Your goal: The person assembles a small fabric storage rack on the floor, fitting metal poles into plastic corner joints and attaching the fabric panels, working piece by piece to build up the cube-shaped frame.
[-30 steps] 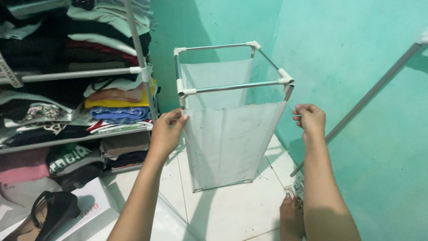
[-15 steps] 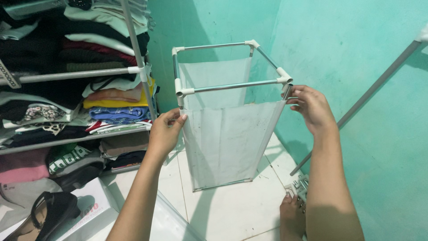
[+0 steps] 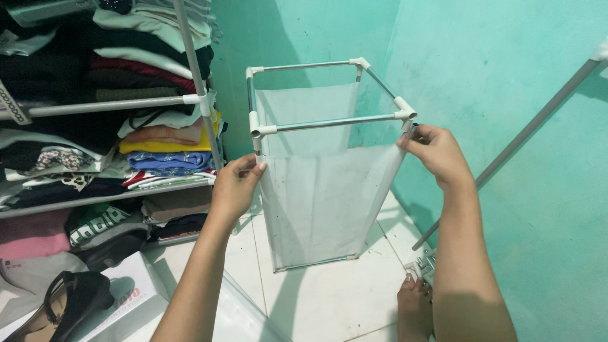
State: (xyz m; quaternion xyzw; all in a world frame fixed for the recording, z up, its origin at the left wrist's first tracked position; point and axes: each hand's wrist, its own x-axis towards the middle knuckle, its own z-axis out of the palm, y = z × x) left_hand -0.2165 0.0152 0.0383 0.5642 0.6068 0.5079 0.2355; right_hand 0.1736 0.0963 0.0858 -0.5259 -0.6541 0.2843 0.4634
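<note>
A tall laundry hamper frame (image 3: 329, 120) of metal rods and white plastic corner joints stands on the white tiled floor. Its white fabric liner (image 3: 323, 202) hangs slack inside, its front edge sagging below the top front rod. My left hand (image 3: 235, 187) pinches the liner's upper left corner beside the front left post. Just under the front right corner joint, my right hand (image 3: 437, 155) grips the liner's upper right corner against the post.
An open rack (image 3: 107, 104) stacked with folded clothes fills the left. A white box (image 3: 126, 297) and a black shoe (image 3: 69, 304) lie at lower left. Turquoise walls close the corner. A slanted metal pole (image 3: 519, 139) leans at right. My bare foot (image 3: 415, 307) stands near small metal parts.
My right hand has moved left and up from open air to the front right corner post and closed on the liner's corner. My left hand has stayed on the left corner.
</note>
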